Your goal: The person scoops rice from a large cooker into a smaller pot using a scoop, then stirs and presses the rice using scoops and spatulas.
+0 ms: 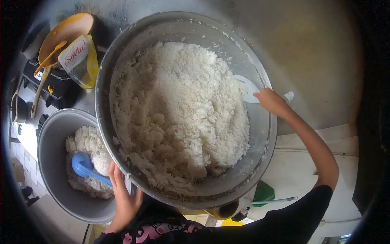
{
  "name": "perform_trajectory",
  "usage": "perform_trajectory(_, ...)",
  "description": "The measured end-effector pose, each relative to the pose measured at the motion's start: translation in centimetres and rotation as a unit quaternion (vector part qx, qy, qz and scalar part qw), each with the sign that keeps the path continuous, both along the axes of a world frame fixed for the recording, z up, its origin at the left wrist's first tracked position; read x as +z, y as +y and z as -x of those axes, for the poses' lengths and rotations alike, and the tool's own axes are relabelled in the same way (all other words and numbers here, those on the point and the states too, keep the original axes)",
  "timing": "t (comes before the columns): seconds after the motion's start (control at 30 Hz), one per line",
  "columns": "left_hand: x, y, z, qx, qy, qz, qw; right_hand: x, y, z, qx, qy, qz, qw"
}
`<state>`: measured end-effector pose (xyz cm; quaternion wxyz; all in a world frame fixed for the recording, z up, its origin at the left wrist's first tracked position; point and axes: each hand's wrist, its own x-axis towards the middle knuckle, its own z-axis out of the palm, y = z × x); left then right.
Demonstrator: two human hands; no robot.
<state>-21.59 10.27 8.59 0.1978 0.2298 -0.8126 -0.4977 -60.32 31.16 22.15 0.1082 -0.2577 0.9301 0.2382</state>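
A big metal pot [269,152] full of cooked white rice [185,110] is tilted toward me. My right hand [271,101] is closed around the handle of a white rice paddle [246,87], whose blade lies against the pot's inner wall beside the rice. At the pot's lower left edge, my left hand [125,199] is closed on the pot, its fingers up by the rim. Just left of those fingers, a blue ladle [82,164] rests on rice in a smaller grey pot [49,138]; its handle runs up to my left hand.
A stained pan [83,22] with an orange spatula [50,57] sits on a stove [61,87] at upper left. Beside it is a "Sovia" pouch [79,61]. A green object [263,193] shows below the big pot. Grey metal surface [313,61] lies at upper right.
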Motion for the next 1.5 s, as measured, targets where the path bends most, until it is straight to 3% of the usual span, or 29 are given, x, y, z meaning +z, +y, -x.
perform_trajectory(0.1,-0.8,0.3,-0.3,-0.004,-0.015,0.046,0.999,-0.2,0.3,0.9,-0.025,-0.072,0.013,0.997)
perform_trajectory(0.2,-1.7,0.6,-0.3,0.011,-0.008,0.065,0.998,-0.2,0.2,0.6,0.058,-0.144,0.069,0.985)
perform_trajectory(0.27,-1.9,0.4,-0.1,0.009,0.004,0.041,0.999,-0.1,0.0,0.3,-0.119,-0.177,0.035,0.976)
perform_trajectory(0.3,-1.8,0.4,-0.1,0.015,0.016,0.016,1.0,-0.2,0.4,-0.2,-0.124,-0.175,0.038,0.976)
perform_trajectory(0.4,-1.5,0.6,0.0,0.034,-0.037,0.014,0.999,0.3,1.0,-1.1,-0.105,-0.186,0.033,0.976)
perform_trajectory(0.57,-1.5,0.2,0.3,0.021,-0.008,0.024,0.999,2.1,2.1,-4.0,0.086,-0.14,0.001,0.986)
perform_trajectory(0.7,-2.0,0.0,0.0,0.015,-0.01,0.004,1.0,3.2,-1.3,-10.5,0.043,-0.191,0.014,0.98)
perform_trajectory(0.77,-1.9,-0.3,-0.1,0.009,-0.014,-0.023,1.0,3.7,-2.5,-12.9,-0.03,-0.308,0.028,0.95)
perform_trajectory(0.87,-0.5,-0.3,0.5,0.013,0.048,-0.028,0.998,6.0,-1.9,-13.5,0.012,-0.267,0.007,0.964)
perform_trajectory(0.9,-0.6,-0.4,0.4,0.011,0.045,-0.029,0.998,6.8,-0.6,-13.2,0.065,-0.183,0.011,0.981)
perform_trajectory(0.97,-1.0,-0.4,0.3,0.024,0.022,-0.01,0.999,8.8,0.7,-12.1,0.049,-0.059,-0.061,0.995)
perform_trajectory(1.07,-1.5,-0.3,0.4,0.024,0.03,0.002,0.999,11.4,2.3,-12.3,0.065,0.006,-0.057,0.996)
perform_trajectory(1.2,-1.8,-0.2,0.0,0.023,0.022,-0.007,0.999,13.7,1.5,-12.1,0.051,-0.091,-0.031,0.994)
perform_trajectory(1.27,-2.2,-0.2,-0.1,0.025,0.024,-0.018,0.999,13.6,-1.3,-12.3,-0.106,-0.227,-0.157,0.955)
perform_trajectory(1.37,-2.3,-0.1,-0.4,0.031,0.02,-0.035,0.999,9.9,-0.3,-12.6,-0.035,-0.252,-0.11,0.961)
perform_trajectory(1.5,-3.6,0.0,-1.1,0.035,0.009,-0.025,0.999,8.6,-0.3,-14.8,-0.066,-0.234,-0.158,0.957)
